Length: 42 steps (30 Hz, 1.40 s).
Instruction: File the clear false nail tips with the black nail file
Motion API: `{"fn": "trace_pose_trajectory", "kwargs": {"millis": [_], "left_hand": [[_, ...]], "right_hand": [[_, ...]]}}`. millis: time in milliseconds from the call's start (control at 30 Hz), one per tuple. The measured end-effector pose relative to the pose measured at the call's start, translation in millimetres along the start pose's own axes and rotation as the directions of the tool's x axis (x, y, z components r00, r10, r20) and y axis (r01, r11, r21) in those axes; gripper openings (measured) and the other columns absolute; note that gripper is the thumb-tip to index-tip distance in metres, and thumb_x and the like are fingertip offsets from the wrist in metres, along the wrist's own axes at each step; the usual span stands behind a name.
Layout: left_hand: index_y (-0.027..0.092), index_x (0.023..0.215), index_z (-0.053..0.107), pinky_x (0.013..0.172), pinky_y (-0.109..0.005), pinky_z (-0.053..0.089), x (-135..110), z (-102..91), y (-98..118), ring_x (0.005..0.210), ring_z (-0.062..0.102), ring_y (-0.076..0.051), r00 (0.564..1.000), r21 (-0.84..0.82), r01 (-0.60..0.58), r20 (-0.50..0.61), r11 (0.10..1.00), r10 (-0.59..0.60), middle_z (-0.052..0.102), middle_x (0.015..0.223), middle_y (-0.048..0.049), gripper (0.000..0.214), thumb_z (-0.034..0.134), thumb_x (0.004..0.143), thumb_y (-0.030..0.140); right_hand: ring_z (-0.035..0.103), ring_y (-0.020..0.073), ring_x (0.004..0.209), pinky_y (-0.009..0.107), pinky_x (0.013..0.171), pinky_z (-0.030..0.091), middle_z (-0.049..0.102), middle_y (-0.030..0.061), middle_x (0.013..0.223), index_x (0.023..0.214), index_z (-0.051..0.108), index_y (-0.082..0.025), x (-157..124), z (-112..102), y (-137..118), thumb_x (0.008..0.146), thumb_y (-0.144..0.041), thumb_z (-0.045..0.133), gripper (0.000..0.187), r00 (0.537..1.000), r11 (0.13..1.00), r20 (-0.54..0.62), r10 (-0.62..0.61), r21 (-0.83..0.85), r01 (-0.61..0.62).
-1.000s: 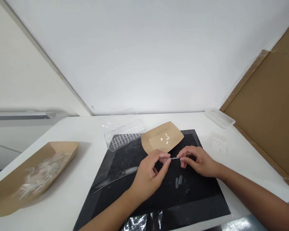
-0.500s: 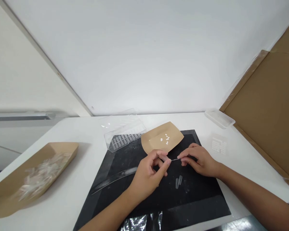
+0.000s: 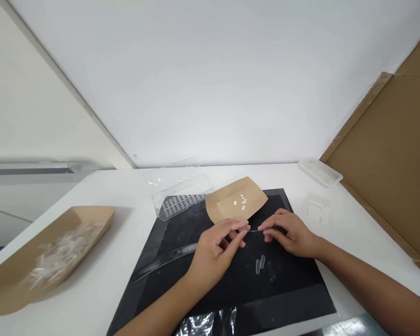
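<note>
My left hand point(image 3: 219, 247) is closed in a pinch over the black mat point(image 3: 231, 284), with a small clear nail tip mostly hidden by the fingers. To its right, my right hand point(image 3: 289, 233) pinches a thin stick point(image 3: 254, 230), whose far end meets the left fingertips. Two loose clear nail tips point(image 3: 258, 266) lie on the mat below the hands. Just behind the left hand sits a brown paper tray point(image 3: 222, 205) with several small white pieces point(image 3: 243, 201) in it.
A clear plastic box point(image 3: 157, 212) with rows of nail tips stands at the mat's back left. A larger brown tray point(image 3: 94, 213) of clear pieces is at far left. A white sticker sheet point(image 3: 318, 211), translucent tray point(image 3: 320, 172) and cardboard point(image 3: 385, 163) are right.
My left hand has turned slightly, its index finger now lying closer to the thumb and covering more of the nail tip. The right hand stays nearly still with the stick.
</note>
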<state>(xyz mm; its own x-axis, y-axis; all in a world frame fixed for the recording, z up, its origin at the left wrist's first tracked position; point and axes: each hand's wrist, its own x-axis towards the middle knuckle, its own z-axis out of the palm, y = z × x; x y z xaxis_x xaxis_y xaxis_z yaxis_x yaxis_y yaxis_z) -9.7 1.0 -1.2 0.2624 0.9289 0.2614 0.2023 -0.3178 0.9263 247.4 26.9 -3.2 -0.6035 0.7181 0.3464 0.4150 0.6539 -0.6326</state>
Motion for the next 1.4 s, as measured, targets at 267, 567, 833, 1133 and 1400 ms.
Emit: {"fn": "trace_pose_trajectory", "kwargs": {"millis": [267,567,833,1133,1400], "left_hand": [[0.025,0.113,0.080,0.071,-0.025,0.063,0.5,-5.2,-5.4,0.083,0.075,-0.015,0.919,0.176,-0.393,0.096,0.903,0.381,0.077,0.108,-0.0090,0.026,0.058,0.102,0.017],[0.024,0.119,0.077,0.078,-0.024,0.061,0.2,-7.7,-12.4,0.091,0.074,-0.014,0.862,0.330,-0.505,0.144,0.798,0.486,0.076,0.112,-0.0075,0.028,0.063,0.099,0.010],[0.022,0.124,0.075,0.087,-0.027,0.065,2.5,-8.7,-9.1,0.095,0.078,-0.017,0.868,0.401,-0.485,0.110,0.777,0.485,0.080,0.107,-0.0065,0.025,0.060,0.103,0.020],[0.018,0.123,0.072,0.084,-0.029,0.066,1.9,-8.5,-7.0,0.080,0.078,-0.016,0.894,0.488,-0.402,0.026,0.775,0.447,0.082,0.106,-0.0075,0.024,0.058,0.105,0.024],[0.019,0.121,0.070,0.083,-0.027,0.064,-0.8,-7.4,-13.9,0.087,0.079,-0.017,0.916,0.445,-0.394,0.124,0.804,0.381,0.081,0.110,-0.0067,0.021,0.058,0.105,0.024]], "right_hand": [[0.073,0.0136,0.073,0.034,0.088,0.052,0.077,-0.0026,0.080,0.112,0.071,-0.025,1.6,0.2,-8.5,0.108,-0.031,0.055,0.017,0.996,0.986,-0.025,0.080,0.149,-0.076],[0.072,0.0126,0.071,0.030,0.081,0.056,0.076,-0.0029,0.079,0.109,0.072,-0.025,2.3,1.1,-11.5,0.106,-0.033,0.057,0.017,0.990,0.962,0.014,0.137,0.235,-0.137],[0.073,0.0149,0.075,0.037,0.091,0.049,0.078,-0.0027,0.082,0.113,0.070,-0.026,0.8,0.4,-2.8,0.108,-0.030,0.054,0.017,0.997,0.996,-0.010,0.072,0.056,-0.071],[0.072,0.0160,0.075,0.037,0.086,0.047,0.077,-0.0023,0.082,0.121,0.067,-0.026,0.8,-5.3,8.3,0.108,-0.028,0.053,0.019,0.997,0.998,-0.081,0.007,-0.068,-0.012],[0.067,0.0168,0.077,0.035,0.083,0.050,0.073,0.0004,0.086,0.126,0.066,-0.028,0.5,-7.7,6.1,0.109,-0.027,0.048,0.025,0.992,0.997,-0.116,0.042,-0.059,-0.049]]}}
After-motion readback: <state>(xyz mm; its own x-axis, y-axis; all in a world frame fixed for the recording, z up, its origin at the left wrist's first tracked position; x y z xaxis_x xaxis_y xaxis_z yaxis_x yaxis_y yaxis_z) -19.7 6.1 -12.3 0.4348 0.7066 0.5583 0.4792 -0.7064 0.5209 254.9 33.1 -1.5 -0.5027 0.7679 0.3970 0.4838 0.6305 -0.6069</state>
